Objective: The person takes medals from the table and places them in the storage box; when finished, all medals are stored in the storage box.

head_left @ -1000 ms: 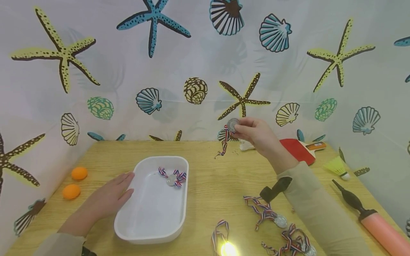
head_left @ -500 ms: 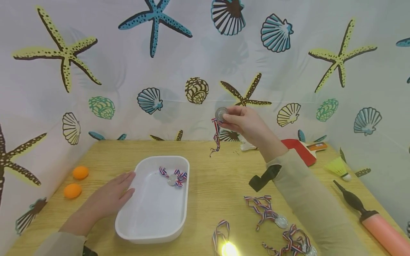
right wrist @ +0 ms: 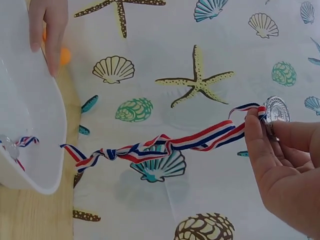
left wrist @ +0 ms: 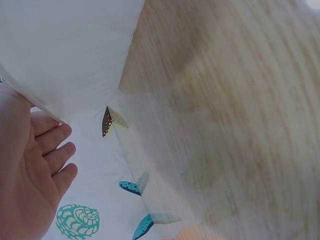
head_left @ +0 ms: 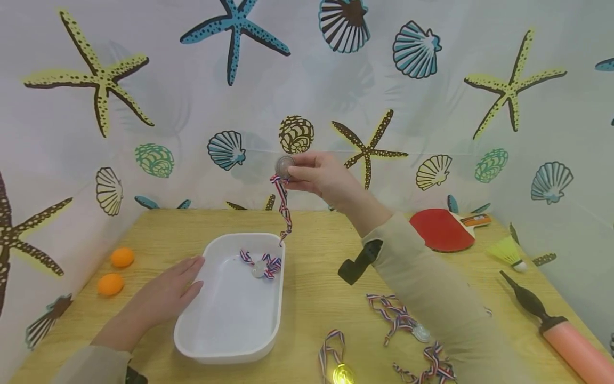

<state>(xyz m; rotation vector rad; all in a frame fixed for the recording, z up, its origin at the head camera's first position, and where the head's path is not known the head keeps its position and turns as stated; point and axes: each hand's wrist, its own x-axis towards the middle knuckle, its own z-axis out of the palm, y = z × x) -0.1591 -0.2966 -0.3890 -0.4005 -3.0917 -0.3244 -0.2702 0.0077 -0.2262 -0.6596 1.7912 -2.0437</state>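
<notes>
My right hand (head_left: 328, 181) pinches a silver medal (head_left: 284, 167) between thumb and fingers, high above the far right corner of a white tray (head_left: 225, 325). The medal's red, white and blue ribbon (right wrist: 200, 137) hangs down knotted, its tail overlapping the tray's rim in the head view. Inside the tray, near its far right corner, lies another silver medal (head_left: 259, 269) with a bunched ribbon. My left hand (head_left: 165, 290) rests against the tray's left side, fingers extended along the rim. From the left wrist view, its fingers (left wrist: 57, 155) look relaxed beside the tray's outer wall.
At front right lie a gold medal (head_left: 342, 373), a silver medal (head_left: 421, 333) and another striped ribbon (head_left: 434, 365), partly behind my right sleeve. Two orange balls (head_left: 110, 285) sit at left. A red paddle (head_left: 442, 229), shuttlecock (head_left: 508, 252) and hand pump (head_left: 573, 341) line the right side.
My right hand has carried the silver medal left and slightly up, from over the back of the table to above the tray's far corner. The left hand and tray stay in place.
</notes>
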